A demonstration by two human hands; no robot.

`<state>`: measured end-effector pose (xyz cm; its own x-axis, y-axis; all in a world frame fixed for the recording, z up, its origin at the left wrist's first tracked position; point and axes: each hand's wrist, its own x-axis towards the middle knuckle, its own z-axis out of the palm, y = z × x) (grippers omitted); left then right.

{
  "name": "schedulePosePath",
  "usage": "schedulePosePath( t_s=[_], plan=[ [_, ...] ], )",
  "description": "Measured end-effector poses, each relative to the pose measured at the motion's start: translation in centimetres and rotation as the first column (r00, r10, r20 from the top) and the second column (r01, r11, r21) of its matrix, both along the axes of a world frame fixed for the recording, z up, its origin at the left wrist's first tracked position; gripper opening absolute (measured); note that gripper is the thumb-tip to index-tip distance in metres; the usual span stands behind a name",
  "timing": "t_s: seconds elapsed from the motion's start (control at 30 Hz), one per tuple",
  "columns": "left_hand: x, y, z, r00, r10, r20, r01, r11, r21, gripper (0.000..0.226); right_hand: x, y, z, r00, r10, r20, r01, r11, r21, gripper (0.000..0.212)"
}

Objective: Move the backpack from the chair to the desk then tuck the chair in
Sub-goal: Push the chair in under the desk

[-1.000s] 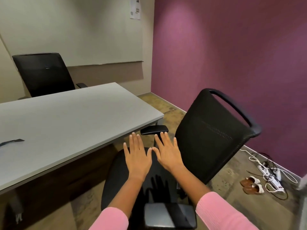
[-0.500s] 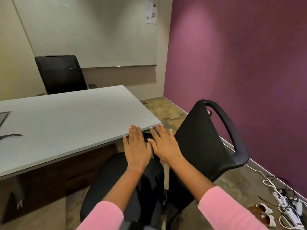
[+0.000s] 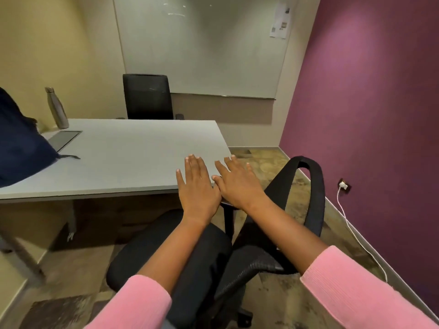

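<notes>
- On desk [image 3: 133, 160], far left: navy backpack [image 3: 19, 143], well apart from both hands.
- Over chair [image 3: 237, 245]: left hand [image 3: 198, 186], right hand [image 3: 238, 181], flat, fingers spread, gripping nothing.

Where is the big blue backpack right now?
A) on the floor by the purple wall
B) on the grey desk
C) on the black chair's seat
B: the blue backpack sits on the grey desk at its left end, near the metal bottle.

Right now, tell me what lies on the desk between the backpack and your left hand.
In the head view, only bare desk top lies between backpack and left hand.
</notes>
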<state>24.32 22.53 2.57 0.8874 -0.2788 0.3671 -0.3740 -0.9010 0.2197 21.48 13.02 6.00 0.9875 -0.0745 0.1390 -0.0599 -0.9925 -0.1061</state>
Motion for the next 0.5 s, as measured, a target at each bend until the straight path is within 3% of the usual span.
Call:
schedulePosePath(
  t_s=[0.5],
  plan=[
    [-0.9,-9.0,1.9,0.985,0.15,-0.091,-0.14,0.984,0.107,0.061,0.8,-9.9,0.7,0.972,0.235,0.007,-0.235,0.971,0.05,0.049]
  ],
)
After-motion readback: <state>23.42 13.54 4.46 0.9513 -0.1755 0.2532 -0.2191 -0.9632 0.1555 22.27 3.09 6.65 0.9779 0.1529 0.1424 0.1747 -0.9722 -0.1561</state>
